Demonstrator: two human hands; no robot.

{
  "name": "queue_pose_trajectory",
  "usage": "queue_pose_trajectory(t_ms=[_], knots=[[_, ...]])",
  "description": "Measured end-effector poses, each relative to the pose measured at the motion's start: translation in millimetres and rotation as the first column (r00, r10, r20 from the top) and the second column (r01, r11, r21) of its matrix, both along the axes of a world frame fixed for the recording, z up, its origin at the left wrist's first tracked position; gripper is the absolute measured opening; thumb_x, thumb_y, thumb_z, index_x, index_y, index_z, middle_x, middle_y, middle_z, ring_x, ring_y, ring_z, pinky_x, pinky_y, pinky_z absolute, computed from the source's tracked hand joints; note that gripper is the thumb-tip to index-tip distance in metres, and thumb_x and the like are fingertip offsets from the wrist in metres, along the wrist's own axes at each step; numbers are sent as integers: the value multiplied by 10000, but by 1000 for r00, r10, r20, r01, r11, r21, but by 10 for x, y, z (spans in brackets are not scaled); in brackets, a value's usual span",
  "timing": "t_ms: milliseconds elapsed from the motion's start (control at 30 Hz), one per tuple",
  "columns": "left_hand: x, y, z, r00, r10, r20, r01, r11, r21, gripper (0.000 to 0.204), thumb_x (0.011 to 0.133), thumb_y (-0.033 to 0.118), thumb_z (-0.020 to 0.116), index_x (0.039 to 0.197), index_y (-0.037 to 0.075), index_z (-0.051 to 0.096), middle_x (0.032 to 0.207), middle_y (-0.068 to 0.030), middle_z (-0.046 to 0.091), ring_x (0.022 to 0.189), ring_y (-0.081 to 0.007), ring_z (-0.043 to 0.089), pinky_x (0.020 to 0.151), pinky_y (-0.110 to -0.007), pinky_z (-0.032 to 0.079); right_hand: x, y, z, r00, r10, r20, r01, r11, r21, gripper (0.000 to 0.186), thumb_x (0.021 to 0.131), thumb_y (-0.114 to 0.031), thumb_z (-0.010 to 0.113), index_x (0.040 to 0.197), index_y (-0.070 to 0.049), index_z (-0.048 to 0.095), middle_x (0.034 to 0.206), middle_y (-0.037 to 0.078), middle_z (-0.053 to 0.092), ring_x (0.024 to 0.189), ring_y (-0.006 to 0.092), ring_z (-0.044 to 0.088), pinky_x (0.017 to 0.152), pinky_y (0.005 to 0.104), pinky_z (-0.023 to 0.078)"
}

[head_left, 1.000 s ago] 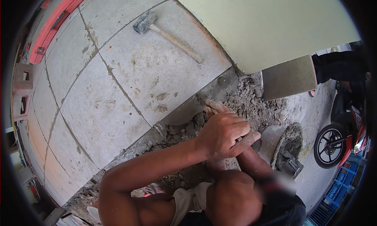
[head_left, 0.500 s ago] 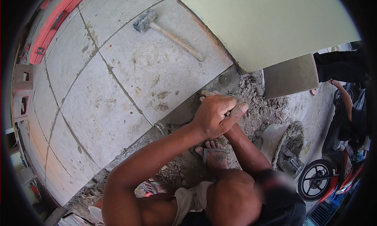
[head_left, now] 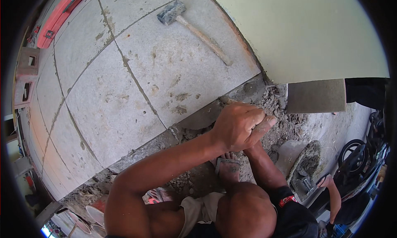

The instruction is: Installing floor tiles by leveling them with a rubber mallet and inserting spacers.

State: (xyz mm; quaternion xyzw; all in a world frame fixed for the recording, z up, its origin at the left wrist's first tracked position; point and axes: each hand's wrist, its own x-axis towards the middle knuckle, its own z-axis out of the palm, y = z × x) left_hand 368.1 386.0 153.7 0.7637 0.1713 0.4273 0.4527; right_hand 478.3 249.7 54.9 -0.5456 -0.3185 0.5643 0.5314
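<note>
Here's the left hand (head_left: pixel 243 128), curled into a closed fist with the thumb laid along the top; whether anything is gripped inside, I cannot tell. The right forearm (head_left: pixel 264 167) runs up behind that fist, its hand too well covered to read. Compared with a second ago, the pair sits closer to the pale floor tile (head_left: pixel 192 78), so the work appears to be at its bare edge. Crumbled mortar (head_left: pixel 283 116) lies under the fingers and spreads off to their right. Farther right of them, a crusted bucket (head_left: pixel 288 155) holds grey mortar and some angular thing, hard to make out; another person's hand (head_left: pixel 326 181) now shows just past it. Beyond the fingers, a mallet (head_left: pixel 203 39) rests untouched on the tile. Well left of them sits a shut red case (head_left: pixel 62 19), contents unseen; nearer the body, a bucket (head_left: pixel 96 213) hides its contents too.
</note>
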Motion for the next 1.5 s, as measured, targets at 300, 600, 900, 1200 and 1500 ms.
queue_pose_trajectory(t_ms=[300, 600, 900, 1200, 1500], knots=[[9, 54, -93, 1000, 12, -19, -10, 997, 70, 424, 918, 234, 775, 637, 74, 502, 582, -107, 524, 513, -328, 553, 507, -451, 430, 128, 88, -33, 978, 67, 199, -51, 995, -86, 497, 978, -320, 668, 1363, -8, 632, 1254, 147, 669, 1206, 235, 639, 1044, 364, 498], [48, 153, -152, 999, -8, -34, 10, 999, 33, 438, 937, 305, 751, 636, 72, 533, 595, -127, 568, 542, -357, 605, 517, -467, 467, 309, 495, -25, 919, 132, 372, -114, 991, -70, 474, 968, -306, 677, 1334, -5, 656, 1221, 153, 686, 1179, 238, 657, 1029, 362, 506], [13, 87, -289, 998, 12, -69, -12, 1000, -2, 491, 962, 316, 718, 608, 65, 488, 576, -149, 542, 552, -385, 593, 529, -485, 446, 530, 1477, 581, 626, -43, 778, -25, 997, 75, 326, 995, -239, 663, 1189, 18, 711, 1033, 223, 740, 979, 347, 737, 903, 426, 559], [62, 82, -360, 999, 35, -22, -36, 999, -34, 470, 960, 283, 722, 626, 47, 492, 598, -172, 530, 575, -406, 579, 535, -495, 410, 18, 2923, 233, 0, 105, 994, -264, 959, -101, 414, 992, -328, 671, 1253, -12, 613, 1283, 236, 620, 1150, 449, 643, 945, 526, 543], [7, 175, -514, 997, 34, -66, -35, 999, -13, 434, 953, 248, 728, 648, 27, 513, 601, -189, 518, 565, -426, 555, 535, -480, 421, 500, 1815, 1260, 642, 6, 766, -98, 992, 74, 288, 1061, -271, 595, 1104, 10, 644, 760, 90, 598, 722, 200, 560, 685, 394, 477]])
